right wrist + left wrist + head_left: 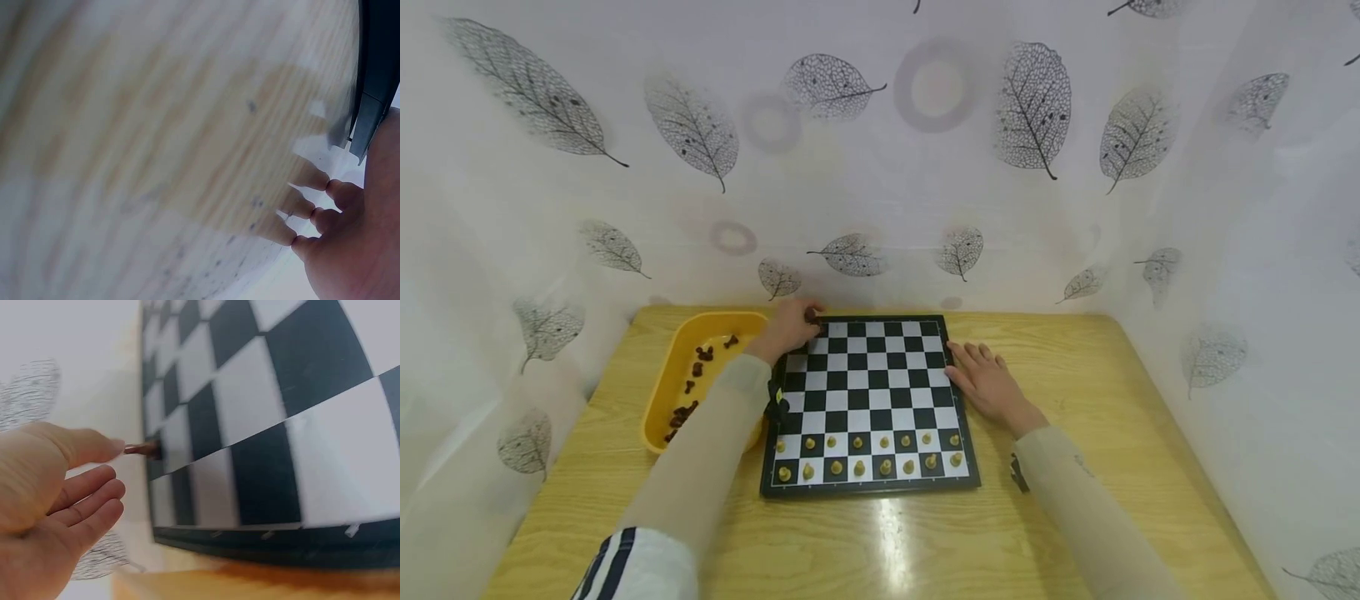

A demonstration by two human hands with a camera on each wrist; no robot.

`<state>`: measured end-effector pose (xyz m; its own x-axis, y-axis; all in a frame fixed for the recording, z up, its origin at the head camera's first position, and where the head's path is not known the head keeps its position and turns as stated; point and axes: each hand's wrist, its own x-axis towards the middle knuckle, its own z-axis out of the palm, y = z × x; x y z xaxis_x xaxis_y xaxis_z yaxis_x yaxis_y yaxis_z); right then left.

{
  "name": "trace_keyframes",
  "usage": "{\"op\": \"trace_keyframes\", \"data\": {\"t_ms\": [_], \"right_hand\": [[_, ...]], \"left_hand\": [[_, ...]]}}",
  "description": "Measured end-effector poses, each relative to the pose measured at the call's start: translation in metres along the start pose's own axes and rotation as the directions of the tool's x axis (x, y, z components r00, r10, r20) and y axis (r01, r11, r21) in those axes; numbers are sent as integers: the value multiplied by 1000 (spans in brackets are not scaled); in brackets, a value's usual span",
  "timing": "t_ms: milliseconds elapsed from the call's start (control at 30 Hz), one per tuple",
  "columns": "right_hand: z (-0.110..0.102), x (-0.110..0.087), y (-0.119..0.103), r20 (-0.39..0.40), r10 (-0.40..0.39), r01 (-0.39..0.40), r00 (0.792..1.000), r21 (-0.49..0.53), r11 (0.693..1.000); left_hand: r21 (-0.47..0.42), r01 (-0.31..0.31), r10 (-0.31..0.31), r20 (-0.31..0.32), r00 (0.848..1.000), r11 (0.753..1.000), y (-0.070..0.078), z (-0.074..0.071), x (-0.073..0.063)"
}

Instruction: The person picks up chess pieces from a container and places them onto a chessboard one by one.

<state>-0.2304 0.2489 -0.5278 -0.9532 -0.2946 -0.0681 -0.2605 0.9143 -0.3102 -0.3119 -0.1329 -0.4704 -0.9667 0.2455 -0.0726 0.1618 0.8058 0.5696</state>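
Note:
My left hand (792, 327) pinches a dark brown chess piece (142, 449) at the far left corner of the black-and-white chessboard (868, 493). In the left wrist view the piece's base is close to a far-edge square; whether it touches is too blurred to tell. The thumb (94, 445) shows on the piece, while other fingers curve below it. Beside the board's right edge lies my right hand (988, 385), fingers extended, fingertips at the frame. The right wrist view shows those fingers on the table by the board's black side. Gold chess pieces (858, 468) stand in two rows along the near side.
Left of the board sits a yellow tray (658, 400) with several dark brown chess pieces (697, 369), partly covered by my left sleeve. The wooden table (820, 550) meets a leaf-patterned curtain (880, 183) at the back and sides.

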Motion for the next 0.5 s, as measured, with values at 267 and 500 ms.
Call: {"op": "trace_keyframes", "data": {"t_ms": [267,500], "right_hand": [[2,0,0,-3,-4,4,1000,3,1000],[2,0,-1,-2,1,-1,1000,1,1000]], "left_hand": [[-131,-32,4,-205,979,991,-8,-47,-26],[-280,3,-73,-240,968,960,-33,-78,-60]]}}
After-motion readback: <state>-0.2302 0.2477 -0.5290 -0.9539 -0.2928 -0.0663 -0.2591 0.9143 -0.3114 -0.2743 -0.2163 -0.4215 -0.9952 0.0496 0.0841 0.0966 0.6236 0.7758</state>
